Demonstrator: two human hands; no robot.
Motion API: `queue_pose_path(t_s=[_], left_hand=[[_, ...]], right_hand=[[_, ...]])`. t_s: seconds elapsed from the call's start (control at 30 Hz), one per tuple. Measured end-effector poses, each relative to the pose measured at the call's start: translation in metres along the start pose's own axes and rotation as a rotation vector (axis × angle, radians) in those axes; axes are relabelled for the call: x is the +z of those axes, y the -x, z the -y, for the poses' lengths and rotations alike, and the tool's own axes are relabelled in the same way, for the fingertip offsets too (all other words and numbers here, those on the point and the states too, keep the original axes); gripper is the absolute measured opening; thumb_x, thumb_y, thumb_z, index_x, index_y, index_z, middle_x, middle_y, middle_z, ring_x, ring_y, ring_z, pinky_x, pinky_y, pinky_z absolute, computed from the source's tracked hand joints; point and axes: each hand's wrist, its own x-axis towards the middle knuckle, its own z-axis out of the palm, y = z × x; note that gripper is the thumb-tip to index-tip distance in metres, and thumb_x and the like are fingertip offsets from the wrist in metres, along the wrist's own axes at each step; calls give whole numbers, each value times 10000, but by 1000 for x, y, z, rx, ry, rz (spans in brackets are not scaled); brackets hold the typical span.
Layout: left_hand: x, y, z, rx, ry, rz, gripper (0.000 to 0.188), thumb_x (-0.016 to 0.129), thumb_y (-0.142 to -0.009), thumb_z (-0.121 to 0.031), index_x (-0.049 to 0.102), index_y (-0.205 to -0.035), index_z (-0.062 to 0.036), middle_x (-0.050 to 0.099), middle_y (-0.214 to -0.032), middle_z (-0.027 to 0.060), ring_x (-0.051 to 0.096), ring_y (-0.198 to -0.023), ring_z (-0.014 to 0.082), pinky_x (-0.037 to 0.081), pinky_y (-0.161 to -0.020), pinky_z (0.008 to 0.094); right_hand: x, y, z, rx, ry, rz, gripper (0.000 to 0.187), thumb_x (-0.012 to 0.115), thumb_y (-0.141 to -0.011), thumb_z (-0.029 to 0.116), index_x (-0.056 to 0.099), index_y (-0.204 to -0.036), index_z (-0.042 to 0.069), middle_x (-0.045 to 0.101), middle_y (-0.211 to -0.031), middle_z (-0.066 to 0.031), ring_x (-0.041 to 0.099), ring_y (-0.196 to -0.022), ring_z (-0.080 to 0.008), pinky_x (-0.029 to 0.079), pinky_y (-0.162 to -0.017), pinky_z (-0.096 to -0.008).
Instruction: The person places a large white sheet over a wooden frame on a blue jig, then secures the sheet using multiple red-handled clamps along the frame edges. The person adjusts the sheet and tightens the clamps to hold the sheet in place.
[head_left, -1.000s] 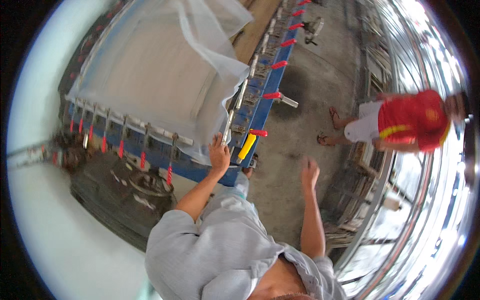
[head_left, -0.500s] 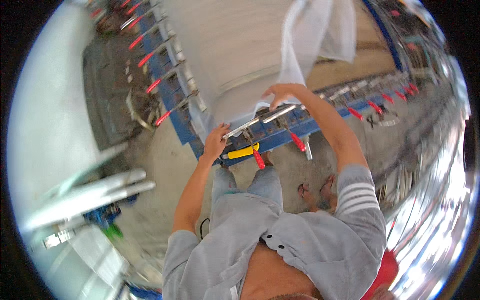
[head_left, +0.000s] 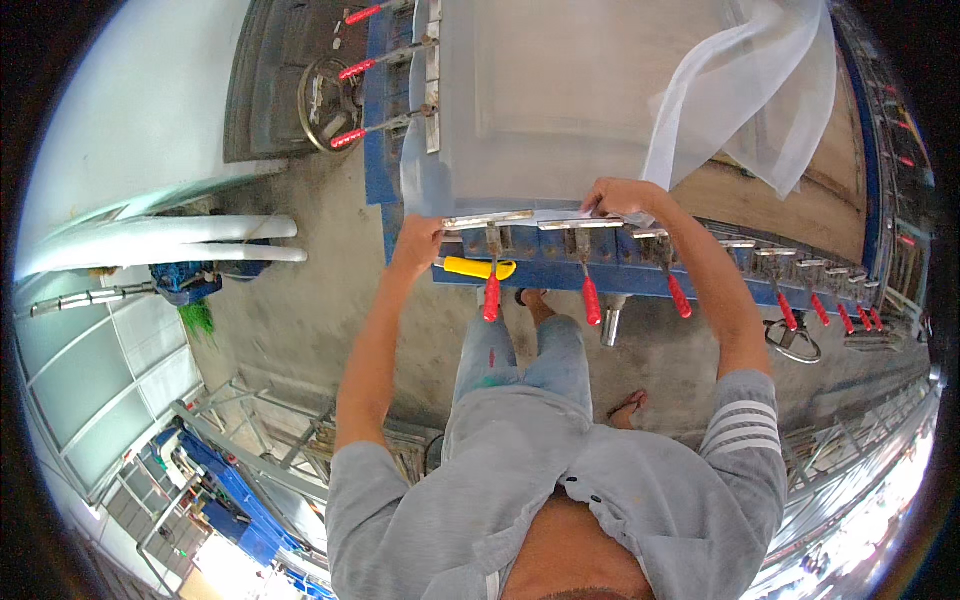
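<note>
A translucent white mesh sheet (head_left: 560, 80) lies over a frame on a blue clamping table (head_left: 570, 272), its loose end (head_left: 725, 75) folded up toward the far right. My left hand (head_left: 418, 243) is closed at the near left corner, touching the left end of a metal clamp bar (head_left: 488, 219); what its fingers hold is hidden. Farther right, my right hand (head_left: 622, 198) pinches the mesh's near edge, just behind a second clamp bar (head_left: 580, 224). Red-handled toggle clamps (head_left: 591, 300) line the near edge. A yellow-handled tool (head_left: 470, 267) lies on the table's rim beside my left hand.
More red-handled clamps (head_left: 358, 69) run along the left side. Handwheels (head_left: 330, 105) stand at the table's left and near right. White rolls (head_left: 220, 238) jut in at the left. Another person's foot (head_left: 628, 408) is on the concrete floor (head_left: 330, 330).
The view has turned, so the table's near edge now runs almost level. Both hands stay at that edge, and the right hand's fingers have closed on the mesh.
</note>
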Motion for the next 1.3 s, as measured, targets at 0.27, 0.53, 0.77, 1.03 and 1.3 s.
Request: queue_pose_path(t_s=[0.27, 0.53, 0.77, 1.03, 1.3], left_hand=[[-5, 4, -2, 130, -162, 20, 207, 636, -661, -39, 698, -820, -157, 654, -881, 3, 536, -983, 265, 360, -855, 441], [-5, 4, -17, 60, -267, 89, 192, 616, -725, -92, 713, -866, -179, 613, -1023, 53, 477, -1100, 264, 322, -915, 482], [-21, 7, -41, 39, -354, 97, 306, 600, -719, -107, 662, -1018, -111, 508, -1130, 119, 434, -1157, 317, 311, -939, 502], [-26, 21, -169, -1029, 783, -220, 299, 660, -816, -298, 550, -892, -30, 543, -912, 102, 542, -866, 215, 431, -732, 364], [71, 62, -164, -746, 607, -27, 200, 562, -859, -174, 457, -947, -29, 559, -663, 162, 558, -605, 348, 440, -554, 450]], right_hand=[[-13, -14, -14, 11, 201, 202, 438, 536, -650, 80, 667, -1067, 48, 683, -976, -160, 637, -855, -256, 494, -762, -371], [-19, 6, 35, 95, 110, 205, 480, 480, -643, 33, 659, -1087, 62, 691, -956, -139, 635, -834, -238, 489, -738, -350], [-3, 5, 18, 198, 48, 98, 382, 511, -656, 21, 689, -994, 28, 702, -873, -137, 638, -745, -204, 500, -696, -341], [-6, 9, 26, 173, -6, 74, 381, 495, -664, -14, 689, -991, 11, 697, -844, -150, 624, -725, -197, 487, -665, -315], [2, 5, 15, 114, -25, -2, 334, 521, -703, 3, 681, -996, 9, 698, -859, -149, 632, -756, -233, 488, -706, -338]])
